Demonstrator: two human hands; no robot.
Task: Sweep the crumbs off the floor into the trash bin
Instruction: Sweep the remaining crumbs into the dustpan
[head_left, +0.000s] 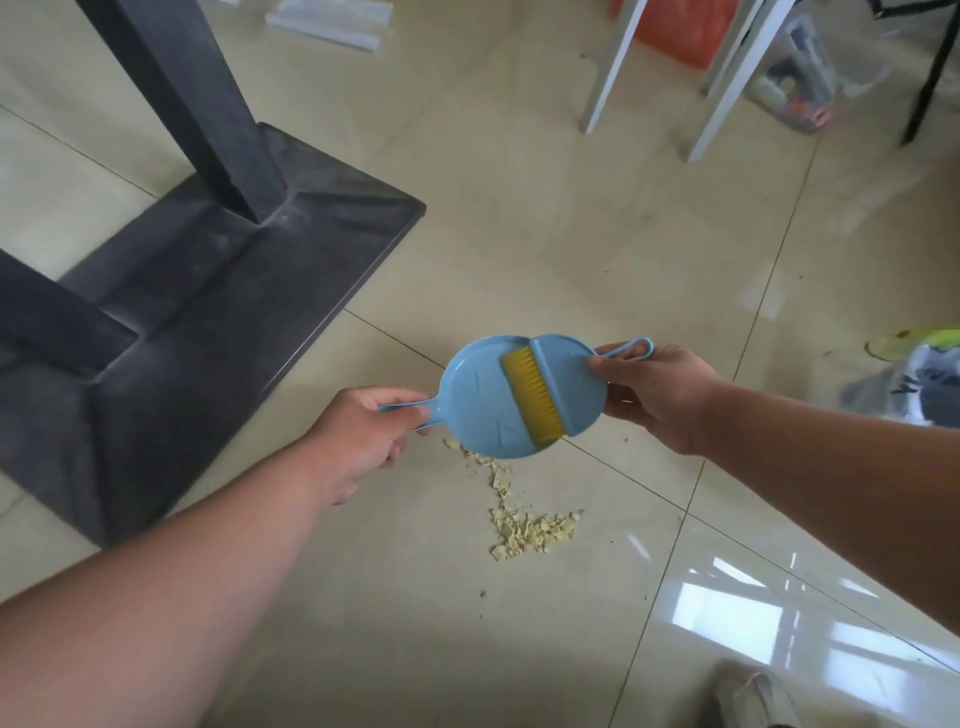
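A small blue dustpan (470, 400) hangs in the air above the tiled floor, and my left hand (363, 431) grips its handle. A blue brush with yellow bristles (535, 397) lies nested in the pan. My right hand (657, 395) pinches the brush's looped handle at the pan's right side. Pale yellow crumbs (530, 527) lie in a trail and a heap on the floor just below the pan. The trash bin with a clear liner (930, 387) shows partly at the right edge.
A dark metal table base (218, 291) and its post stand on the left. White chair legs (613, 67), a clear box and an orange item are at the back right. A shoe tip (748, 696) shows at the bottom right. Glossy tiles reflect window light.
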